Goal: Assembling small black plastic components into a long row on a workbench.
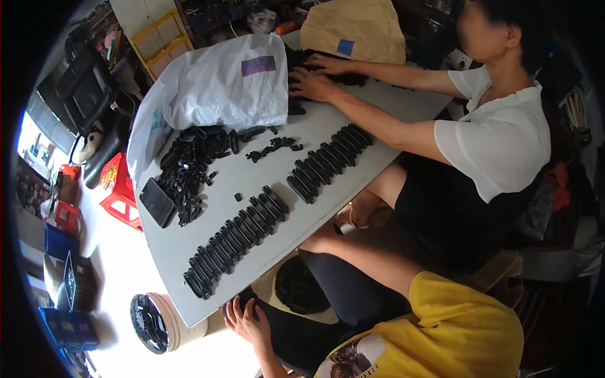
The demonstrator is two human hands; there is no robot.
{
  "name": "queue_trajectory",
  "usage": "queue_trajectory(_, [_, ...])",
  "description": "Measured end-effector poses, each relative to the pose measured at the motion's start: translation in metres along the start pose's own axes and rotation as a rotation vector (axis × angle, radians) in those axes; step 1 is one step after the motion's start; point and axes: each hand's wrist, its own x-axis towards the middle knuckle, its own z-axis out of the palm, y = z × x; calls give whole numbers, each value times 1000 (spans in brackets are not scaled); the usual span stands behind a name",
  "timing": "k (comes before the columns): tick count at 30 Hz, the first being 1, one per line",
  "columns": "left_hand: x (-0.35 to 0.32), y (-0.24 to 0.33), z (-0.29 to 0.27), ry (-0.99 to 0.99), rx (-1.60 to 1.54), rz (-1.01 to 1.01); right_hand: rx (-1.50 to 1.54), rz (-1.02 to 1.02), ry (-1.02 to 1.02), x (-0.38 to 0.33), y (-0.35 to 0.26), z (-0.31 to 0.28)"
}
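Observation:
My left hand (249, 322) rests on my dark-trousered knee below the table's front edge. Its fingers are spread, and nothing shows in them. My right hand (320, 239) is at the table edge over my other leg, its fingers hidden. Nearest to both hands on the grey table (189, 307) is a slanting row of black ribbed plastic pieces (236, 233), set side by side. A second row of such pieces (329, 160) continues toward the far right. Behind the rows lies a loose heap of small black parts (189, 164), with a few scattered bits (274, 146) beside it.
A white sack (220, 82) lies across the far table; a co-worker's hands (315, 82) touch black parts at its mouth. A black flat rectangular object (157, 201) lies at the left edge. A bucket (179, 321) holding black parts and red stools (120, 189) stand on the floor.

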Motion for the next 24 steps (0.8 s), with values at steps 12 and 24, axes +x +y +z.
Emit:
queue_trajectory(12, [8, 6, 1, 0, 25, 37, 514, -175, -15, 59, 47, 34])
queue_trajectory(24, [-1, -5, 10, 63, 71, 114, 406, 64, 6, 21, 27, 26])
